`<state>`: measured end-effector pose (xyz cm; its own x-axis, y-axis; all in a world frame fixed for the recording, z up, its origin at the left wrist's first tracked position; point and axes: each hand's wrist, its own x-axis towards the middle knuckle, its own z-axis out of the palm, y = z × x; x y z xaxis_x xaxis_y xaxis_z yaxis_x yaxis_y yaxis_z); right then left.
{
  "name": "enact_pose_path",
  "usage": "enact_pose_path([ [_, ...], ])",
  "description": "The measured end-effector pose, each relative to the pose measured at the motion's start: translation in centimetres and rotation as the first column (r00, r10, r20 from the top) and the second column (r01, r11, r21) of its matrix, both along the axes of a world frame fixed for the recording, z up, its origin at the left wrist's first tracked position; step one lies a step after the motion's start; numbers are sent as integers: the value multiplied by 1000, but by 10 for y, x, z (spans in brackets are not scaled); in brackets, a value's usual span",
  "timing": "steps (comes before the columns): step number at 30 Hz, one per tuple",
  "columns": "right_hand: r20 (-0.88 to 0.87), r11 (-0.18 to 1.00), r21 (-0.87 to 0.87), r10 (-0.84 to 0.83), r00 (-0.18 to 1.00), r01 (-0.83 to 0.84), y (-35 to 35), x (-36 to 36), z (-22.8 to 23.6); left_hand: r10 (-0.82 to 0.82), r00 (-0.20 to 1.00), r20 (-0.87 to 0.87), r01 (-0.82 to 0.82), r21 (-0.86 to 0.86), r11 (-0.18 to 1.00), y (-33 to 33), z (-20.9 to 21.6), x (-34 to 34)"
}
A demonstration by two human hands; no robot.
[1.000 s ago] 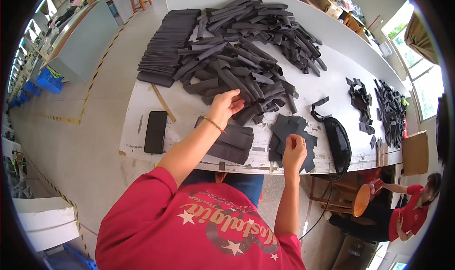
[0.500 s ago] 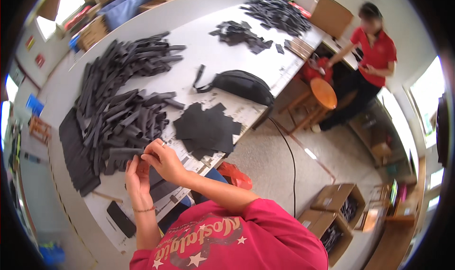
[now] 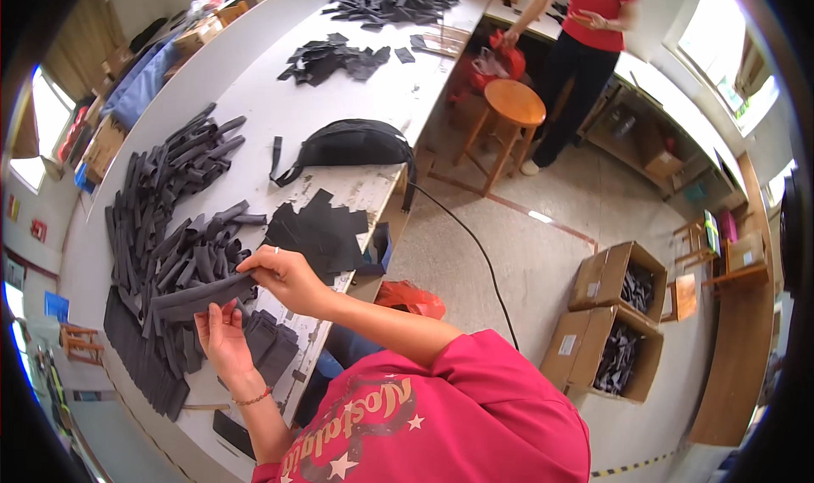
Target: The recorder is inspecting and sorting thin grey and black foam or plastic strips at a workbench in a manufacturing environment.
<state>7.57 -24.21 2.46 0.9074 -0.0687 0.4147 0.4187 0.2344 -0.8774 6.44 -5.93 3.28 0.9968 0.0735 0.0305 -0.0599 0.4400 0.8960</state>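
A long dark grey fabric strip (image 3: 200,296) stretches between my hands above the near part of the white table. My right hand (image 3: 292,279), with a ring on one finger, pinches its right end. Lower down, my left hand (image 3: 225,340) has its fingers closed at the strip's lower edge. Just beyond lies a heap of rolled dark grey strips (image 3: 191,258). Flat black fabric pieces (image 3: 318,233) are spread to the right of that heap. A stack of folded dark grey pieces (image 3: 273,347) sits beside my left hand, partly hidden by it.
A black waist bag (image 3: 352,144) rests farther up the table (image 3: 254,156). Past it are more dark fabric piles (image 3: 390,0). A person in red (image 3: 585,25) stands behind a wooden stool (image 3: 515,101). Cardboard boxes (image 3: 566,347) hold dark pieces on the floor, where a black cable runs.
My hands, close together before, are now farther apart, and more of the fabric strip shows between and beyond them. The whole view has shifted, bringing the boxes at right more into sight.
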Motion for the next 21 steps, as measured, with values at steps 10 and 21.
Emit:
enact_pose_path([
  [10,-131,929,153,356,925,-336,-33,-4,14,-125,946,298,69,191,979,-21,4,-5],
  [21,81,900,-403,217,973,-167,-51,0,40,-545,815,-197,550,-31,835,-29,0,-41],
])
